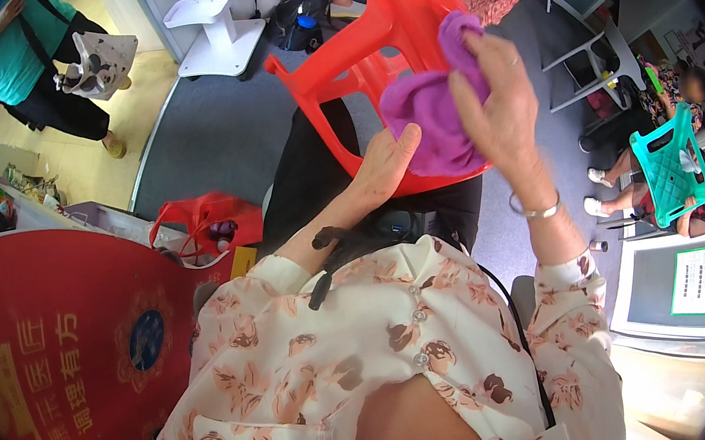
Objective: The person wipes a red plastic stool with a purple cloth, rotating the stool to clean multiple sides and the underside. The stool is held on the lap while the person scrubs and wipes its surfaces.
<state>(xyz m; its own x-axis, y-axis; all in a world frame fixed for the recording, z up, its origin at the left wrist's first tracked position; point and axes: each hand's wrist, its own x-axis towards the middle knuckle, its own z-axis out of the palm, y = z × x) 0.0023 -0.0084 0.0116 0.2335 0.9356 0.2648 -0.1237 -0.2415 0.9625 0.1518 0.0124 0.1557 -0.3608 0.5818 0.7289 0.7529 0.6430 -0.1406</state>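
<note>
A red plastic stool [412, 5] rests tilted over my lap, its legs and open side frame pointing away from me. My right hand [499, 96], with a ring and a bangle, grips a bunched purple cloth [428, 112] against the stool. Part of the cloth sticks up between thumb and fingers. My left hand [385, 163] lies at the stool's near left side, thumb up against the cloth's edge. Its fingers are hidden behind the cloth, so whether they hold stool or cloth is unclear.
A red printed panel [73, 307] curves at my left beside a red bag [207, 221]. Ahead stand a white wheeled stand [219, 51] and a black backpack [295, 19]. To the right are a person holding a green plastic stool [673, 174] and a grey chair [610, 56].
</note>
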